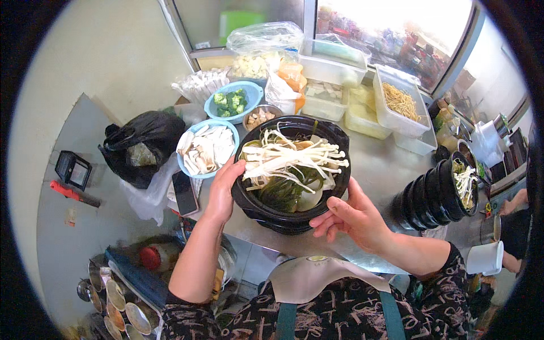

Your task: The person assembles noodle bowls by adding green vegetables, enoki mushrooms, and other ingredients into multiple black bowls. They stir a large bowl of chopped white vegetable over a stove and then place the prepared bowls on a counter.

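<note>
A black clay pot sits in front of me, apparently on top of another dark pot. Enoki mushrooms lie across its top, over dark green kelp strips and pale round slices. My left hand grips the pot's left side, thumb at the rim. At the lower right rim, my right hand holds the pot with its thumb above and fingers against the side. Just left of the pot is a blue basket of sliced white mushrooms.
Behind stand a blue basket of broccoli, a metal bowl of diced pieces and plastic tubs. Stacked black pots lean at right. A phone and black bag lie left. Another person's arm shows far right.
</note>
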`<state>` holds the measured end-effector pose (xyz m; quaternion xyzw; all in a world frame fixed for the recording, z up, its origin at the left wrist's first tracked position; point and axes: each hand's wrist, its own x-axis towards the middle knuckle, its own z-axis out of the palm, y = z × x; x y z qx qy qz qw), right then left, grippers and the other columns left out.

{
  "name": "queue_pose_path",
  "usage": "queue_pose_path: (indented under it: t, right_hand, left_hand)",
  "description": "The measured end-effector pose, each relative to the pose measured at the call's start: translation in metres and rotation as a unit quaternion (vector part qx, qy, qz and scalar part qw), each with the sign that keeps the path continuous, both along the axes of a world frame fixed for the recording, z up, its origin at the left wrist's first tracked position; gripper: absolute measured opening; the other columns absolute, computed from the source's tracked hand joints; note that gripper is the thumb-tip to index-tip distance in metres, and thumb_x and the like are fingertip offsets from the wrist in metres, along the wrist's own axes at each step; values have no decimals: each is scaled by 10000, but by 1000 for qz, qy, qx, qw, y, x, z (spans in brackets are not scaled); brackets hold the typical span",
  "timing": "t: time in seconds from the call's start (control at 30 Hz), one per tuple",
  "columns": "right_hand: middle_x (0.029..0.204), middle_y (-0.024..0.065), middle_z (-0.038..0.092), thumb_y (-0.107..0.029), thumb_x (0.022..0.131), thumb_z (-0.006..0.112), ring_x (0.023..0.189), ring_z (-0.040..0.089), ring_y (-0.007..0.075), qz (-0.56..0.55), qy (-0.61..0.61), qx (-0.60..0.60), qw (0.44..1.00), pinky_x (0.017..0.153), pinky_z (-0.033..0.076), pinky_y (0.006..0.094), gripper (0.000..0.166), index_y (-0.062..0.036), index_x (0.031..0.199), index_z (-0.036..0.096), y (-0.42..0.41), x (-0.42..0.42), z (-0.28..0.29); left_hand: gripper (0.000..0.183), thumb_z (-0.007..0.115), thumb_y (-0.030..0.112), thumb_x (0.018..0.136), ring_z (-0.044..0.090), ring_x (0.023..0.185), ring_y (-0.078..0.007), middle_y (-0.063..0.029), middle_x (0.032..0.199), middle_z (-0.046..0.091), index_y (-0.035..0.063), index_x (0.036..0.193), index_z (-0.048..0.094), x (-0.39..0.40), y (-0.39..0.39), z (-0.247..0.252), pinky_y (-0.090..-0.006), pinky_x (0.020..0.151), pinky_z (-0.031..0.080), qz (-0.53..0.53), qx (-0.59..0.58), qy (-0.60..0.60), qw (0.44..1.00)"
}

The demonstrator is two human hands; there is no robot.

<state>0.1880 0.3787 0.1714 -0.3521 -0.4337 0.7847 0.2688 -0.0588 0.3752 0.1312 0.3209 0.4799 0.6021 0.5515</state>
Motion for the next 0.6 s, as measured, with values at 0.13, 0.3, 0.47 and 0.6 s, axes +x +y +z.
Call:
queue_pose_path:
  t: [0.13, 0.3, 0.47, 0.6]
  right_hand:
    - [877, 223, 587, -173, 882, 509, 690, 625, 231, -3, 32, -25, 999, 517, 499, 284, 700, -144, 1355, -5, 5, 6, -8]
    - [873, 221, 589, -168, 872, 527, 681, 621, 222, -8, 55, -34, 998, 507, 489, 273, 778, -144, 1370, -70, 3, 9, -16]
    - [888, 196, 586, -177, 874, 525, 701, 622, 214, -5, 102, -30, 994, 497, 483, 254, 782, -133, 1375, -73, 0, 12, -19]
    - [887, 196, 585, -181, 882, 507, 708, 622, 221, -20, 100, -26, 994, 494, 482, 261, 781, -113, 1369, -99, -1, 14, -22]
  left_hand:
    - [478, 390, 296, 894, 397, 1156, -221, -138, 1246, 443, -33, 1241, 404, 0, 0, 20, -317, 984, 242, 20, 84, 260, 962]
    - [559, 318, 426, 892, 222, 1286, -339, -147, 1372, 303, 58, 1311, 347, 32, -8, 85, -499, 1046, 50, -69, 200, 743, 635]
    - [651, 313, 550, 861, 97, 1313, -377, -118, 1439, 149, 158, 1375, 234, 66, 7, 65, -523, 1042, 34, -241, 176, 758, 580]
    - [675, 300, 575, 856, 64, 1318, -377, -116, 1446, 117, 160, 1382, 209, 70, 13, 56, -536, 1036, 9, -312, 146, 745, 572]
